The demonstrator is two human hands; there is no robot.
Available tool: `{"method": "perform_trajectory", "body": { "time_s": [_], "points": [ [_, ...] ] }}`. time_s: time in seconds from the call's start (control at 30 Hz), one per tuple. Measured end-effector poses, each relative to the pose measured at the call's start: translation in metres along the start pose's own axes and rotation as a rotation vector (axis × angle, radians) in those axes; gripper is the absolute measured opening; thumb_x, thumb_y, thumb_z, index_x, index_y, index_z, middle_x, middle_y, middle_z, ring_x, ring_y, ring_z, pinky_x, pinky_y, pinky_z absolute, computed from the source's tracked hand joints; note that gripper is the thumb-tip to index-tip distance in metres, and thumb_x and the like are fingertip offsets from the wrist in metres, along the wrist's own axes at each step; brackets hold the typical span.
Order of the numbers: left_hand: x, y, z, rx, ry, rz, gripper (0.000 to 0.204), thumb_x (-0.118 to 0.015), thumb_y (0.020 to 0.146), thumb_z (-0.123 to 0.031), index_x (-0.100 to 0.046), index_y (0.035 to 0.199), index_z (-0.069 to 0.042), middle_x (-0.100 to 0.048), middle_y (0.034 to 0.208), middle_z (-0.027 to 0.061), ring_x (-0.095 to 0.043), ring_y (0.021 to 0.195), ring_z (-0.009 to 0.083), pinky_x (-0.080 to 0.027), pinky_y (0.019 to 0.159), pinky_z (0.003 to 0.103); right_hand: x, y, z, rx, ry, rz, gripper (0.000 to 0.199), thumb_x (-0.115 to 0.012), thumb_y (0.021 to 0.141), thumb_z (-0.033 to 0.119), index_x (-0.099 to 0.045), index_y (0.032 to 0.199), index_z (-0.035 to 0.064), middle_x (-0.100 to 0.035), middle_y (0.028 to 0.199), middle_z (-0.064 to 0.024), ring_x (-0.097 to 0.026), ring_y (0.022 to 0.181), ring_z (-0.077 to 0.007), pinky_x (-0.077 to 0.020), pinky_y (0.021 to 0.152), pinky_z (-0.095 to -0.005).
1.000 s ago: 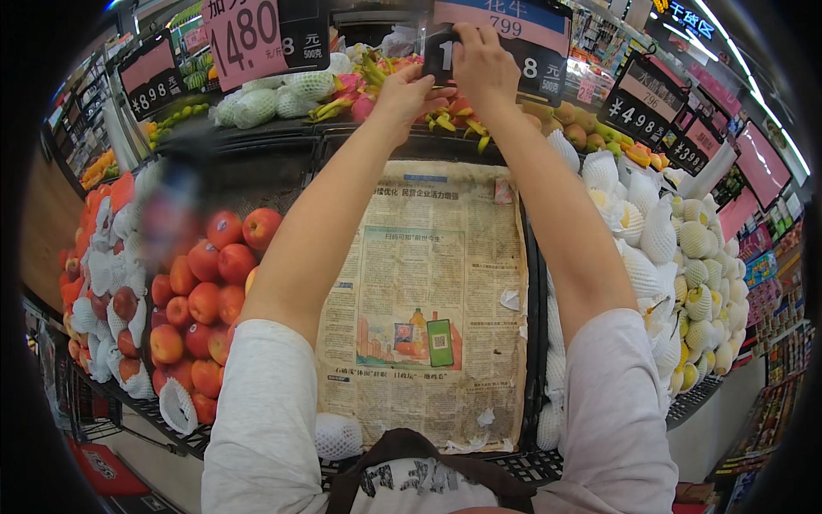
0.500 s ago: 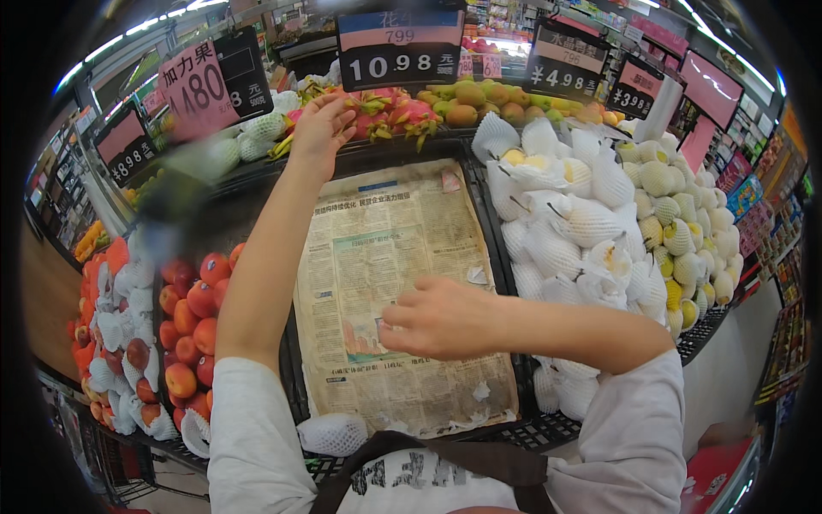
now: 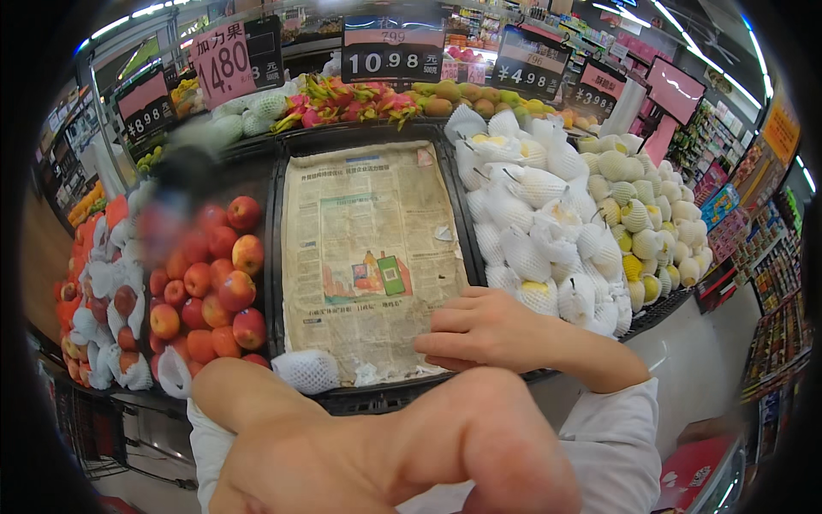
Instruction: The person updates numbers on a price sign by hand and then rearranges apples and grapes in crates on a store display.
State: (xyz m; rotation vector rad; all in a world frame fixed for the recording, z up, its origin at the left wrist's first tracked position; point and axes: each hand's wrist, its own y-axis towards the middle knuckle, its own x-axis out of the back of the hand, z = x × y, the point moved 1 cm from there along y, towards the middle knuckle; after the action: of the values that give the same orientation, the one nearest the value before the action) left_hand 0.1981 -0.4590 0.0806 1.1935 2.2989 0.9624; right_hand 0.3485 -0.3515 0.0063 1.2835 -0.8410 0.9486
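My left hand (image 3: 402,445) looms large at the bottom, raised close to the camera with its back showing; its fingers are largely out of sight. Just beyond it, my right hand (image 3: 484,332) hovers over the lower right corner of a newspaper sheet (image 3: 368,214). Its fingers are curled in, hiding whatever they might hold. The stained newspaper lines a black display bin (image 3: 276,248). Small torn paper scraps (image 3: 443,233) lie on the sheet. A white foam-net sleeve (image 3: 306,370) rests at the bin's near left corner.
Red apples (image 3: 214,287) fill the bin on the left. White foam-wrapped pears (image 3: 535,197) are heaped on the right, with paler netted fruit (image 3: 651,206) beyond. Dragon fruit (image 3: 347,101) and mangoes (image 3: 462,92) line the back beneath hanging price signs (image 3: 392,56).
My left hand has come back from the dragon fruit at the far edge to close below the camera. My right hand has shifted right and nearer, uncovering the newspaper's picture. The view has shifted slightly.
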Motion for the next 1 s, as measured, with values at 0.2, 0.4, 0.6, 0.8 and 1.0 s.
{"method": "perform_trajectory", "body": {
  "time_s": [0.2, 0.4, 0.6, 0.8, 1.0],
  "points": [
    [-0.035, -0.025, -0.010, 0.016, -0.009, -0.001, 0.020, -0.047, 0.090, -0.020, -0.047, 0.072, -0.012, -0.045, 0.079, 0.0006, -0.041, 0.070, 0.0164, -0.039, 0.067, 0.033, -0.005, -0.009, 0.039, -0.010, 0.038, 0.018, 0.017, -0.064, 0.076, 0.014, -0.059, 0.091, 0.0093, -0.049, 0.072, -0.0016, -0.051, 0.062, -0.0175, -0.0379, 0.054, -0.0294],
    [-0.070, -0.050, -0.024, 0.022, -0.006, -0.009, 0.018, -0.047, 0.089, -0.022, -0.050, 0.074, -0.012, -0.048, 0.080, 0.0006, -0.042, 0.073, 0.0175, -0.039, 0.070, 0.034, -0.013, -0.005, 0.084, -0.029, 0.106, 0.015, 0.014, -0.062, 0.077, 0.015, -0.054, 0.088, 0.0099, -0.047, 0.070, -0.0031, -0.051, 0.063, -0.0204, -0.0377, 0.054, -0.0320],
    [-0.115, -0.099, -0.062, 0.000, 0.051, -0.092, 0.018, -0.047, 0.089, -0.023, -0.053, 0.076, -0.012, -0.051, 0.082, 0.0007, -0.043, 0.075, 0.0185, -0.039, 0.072, 0.035, -0.046, 0.031, 0.142, 0.081, 0.249, 0.040, 0.016, -0.063, 0.077, 0.015, -0.054, 0.089, 0.0095, -0.047, 0.070, -0.0035, -0.052, 0.064, -0.0211, -0.0376, 0.054, -0.0324],
    [-0.168, -0.190, -0.146, -0.154, 0.049, -0.346, 0.018, -0.048, 0.088, -0.025, -0.057, 0.077, -0.013, -0.053, 0.083, 0.0008, -0.044, 0.078, 0.0196, -0.039, 0.074, 0.037, -0.108, 0.091, 0.224, 0.285, 0.518, 0.120, 0.014, -0.062, 0.078, 0.012, -0.056, 0.090, 0.0089, -0.048, 0.071, -0.0043, -0.052, 0.065, -0.0227, -0.0387, 0.055, -0.0333],
    [-0.232, -0.266, -0.171, -0.367, 0.134, -0.527, 0.026, -0.045, 0.090, -0.029, -0.060, 0.083, -0.009, -0.055, 0.088, 0.0070, -0.044, 0.081, 0.0202, -0.037, 0.076, 0.037, -0.180, 0.153, 0.311, 0.443, 0.814, 0.213, 0.015, -0.062, 0.078, 0.015, -0.059, 0.091, 0.0082, -0.055, 0.074, -0.0059, -0.053, 0.064, -0.0268, -0.0425, 0.057, -0.0362]
  ]
}}
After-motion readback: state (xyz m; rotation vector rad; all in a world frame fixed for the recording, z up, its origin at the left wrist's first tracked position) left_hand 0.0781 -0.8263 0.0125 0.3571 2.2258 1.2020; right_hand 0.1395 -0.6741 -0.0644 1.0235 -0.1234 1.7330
